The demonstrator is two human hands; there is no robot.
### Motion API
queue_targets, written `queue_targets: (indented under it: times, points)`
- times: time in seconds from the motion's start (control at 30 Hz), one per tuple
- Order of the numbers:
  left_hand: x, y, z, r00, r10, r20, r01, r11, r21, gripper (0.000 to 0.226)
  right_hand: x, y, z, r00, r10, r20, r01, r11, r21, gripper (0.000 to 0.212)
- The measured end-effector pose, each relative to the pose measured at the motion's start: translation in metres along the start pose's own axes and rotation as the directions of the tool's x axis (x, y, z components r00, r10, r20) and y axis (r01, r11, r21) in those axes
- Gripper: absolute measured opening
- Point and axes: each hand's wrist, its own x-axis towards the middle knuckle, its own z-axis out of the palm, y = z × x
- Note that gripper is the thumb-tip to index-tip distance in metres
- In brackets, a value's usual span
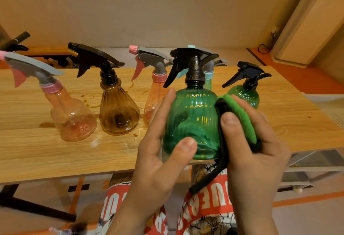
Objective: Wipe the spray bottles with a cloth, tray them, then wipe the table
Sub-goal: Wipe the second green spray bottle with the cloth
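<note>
**Wiping green bottle, held over near table edge**

Left hand point(158, 160) wraps the green bottle point(191, 119) from its left. Thumb lies across the lower front, fingers go behind. Grip is closed on the bottle.

Right hand point(255, 151) pinches a folded green-and-black cloth point(240, 117), thumb on the front, pressing it to the bottle's right flank. Grip is closed on the cloth; a black tail hangs below.

The bottle is upright, long axis vertical, trigger pointing left. It sits between both hands, just above the table point(37, 156) near its front edge.

Key relation: the cloth touches the right side only, so the front and left look unreached. My guess is the next stroke needs the left hand to turn the bottle about its vertical axis, or the cloth to sweep round.

Further back on the table stand a pink bottle point(72, 119), an amber bottle point(119, 111), a second pink bottle point(150, 100) and a small green bottle point(245, 95). A teal-collared one is mostly hidden. Brown spill marks show on the table. No tray in view.
</note>
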Motion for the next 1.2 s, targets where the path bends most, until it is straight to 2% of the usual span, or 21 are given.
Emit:
queue_targets:
  times: [0.13, 0.17, 0.23, 0.3, 0.43, 0.53, 0.63, 0.7, 0.8, 0.9, 0.97, 1.03, 1.1, 1.13, 1.2]
  points:
    - [0.002, 0.003, -0.003, 0.999, 0.024, -0.028, -0.023, 0.999, 0.045, 0.07, -0.006, -0.004, -0.001, 0.971, -0.191, 0.145, 0.208, 0.972, -0.108, 0.03]
    - [0.002, 0.003, -0.004, 0.999, 0.029, -0.024, -0.028, 0.998, 0.048, 0.073, -0.004, -0.001, -0.002, 0.976, -0.175, 0.131, 0.189, 0.977, -0.097, 0.03]
    - [0.001, 0.003, -0.004, 1.0, 0.025, 0.0, -0.025, 0.999, 0.044, 0.078, 0.0, 0.001, -0.001, 0.998, -0.05, 0.027, 0.05, 0.999, -0.005, 0.027]
    - [0.0, 0.003, -0.002, 1.0, 0.008, 0.02, -0.009, 0.999, 0.039, 0.074, 0.001, 0.002, 0.0, 0.998, 0.056, -0.04, -0.052, 0.995, 0.088, 0.026]
    - [-0.003, 0.001, -0.006, 0.998, 0.002, 0.056, 0.001, 0.999, -0.039, 0.063, 0.002, 0.0, -0.001, 0.997, 0.069, -0.037, -0.065, 0.993, 0.101, 0.027]
    - [-0.001, -0.002, -0.006, 0.997, -0.046, 0.068, 0.051, 0.997, -0.066, 0.067, 0.006, 0.003, -0.005, 0.995, 0.098, -0.03, -0.094, 0.988, 0.126, 0.026]
    - [-0.001, -0.002, -0.006, 0.987, -0.057, 0.149, 0.077, 0.989, -0.13, 0.073, 0.007, 0.003, -0.008, 0.994, 0.105, -0.01, -0.101, 0.976, 0.191, 0.025]
    - [0.0, -0.001, -0.004, 0.984, -0.049, 0.173, 0.075, 0.986, -0.146, 0.073, 0.006, 0.004, -0.01, 0.997, 0.074, -0.012, -0.07, 0.978, 0.195, 0.025]
    - [0.001, 0.0, -0.001, 0.993, -0.034, 0.109, 0.05, 0.987, -0.149, 0.073, 0.004, 0.007, -0.01, 1.0, 0.001, -0.019, 0.001, 0.993, 0.118, 0.028]
    - [0.003, 0.001, 0.0, 0.999, -0.003, 0.034, 0.007, 0.993, -0.114, 0.075, -0.002, 0.001, -0.009, 0.966, -0.227, 0.126, 0.238, 0.968, -0.082, 0.034]
    - [0.005, 0.003, -0.001, 0.999, 0.024, 0.025, -0.021, 0.995, -0.093, 0.072, -0.004, 0.001, -0.008, 0.946, -0.277, 0.167, 0.299, 0.947, -0.12, 0.032]
    - [0.005, 0.002, 0.001, 0.999, 0.039, 0.025, -0.038, 0.998, -0.047, 0.072, -0.002, 0.006, -0.006, 0.99, -0.128, 0.054, 0.13, 0.991, -0.021, 0.029]
    - [0.003, 0.0, 0.007, 0.999, 0.046, 0.019, -0.046, 0.999, -0.016, 0.068, -0.002, 0.01, -0.002, 0.998, 0.029, -0.051, -0.024, 0.995, 0.098, 0.026]
    - [0.002, 0.0, 0.01, 0.999, 0.044, 0.014, -0.044, 0.999, -0.027, 0.066, -0.002, 0.01, -0.001, 0.997, 0.042, -0.061, -0.035, 0.993, 0.111, 0.027]
    - [0.001, -0.001, 0.013, 0.999, 0.036, 0.017, -0.034, 0.995, -0.093, 0.064, -0.002, 0.006, -0.003, 0.997, -0.066, -0.027, 0.067, 0.996, 0.056, 0.029]
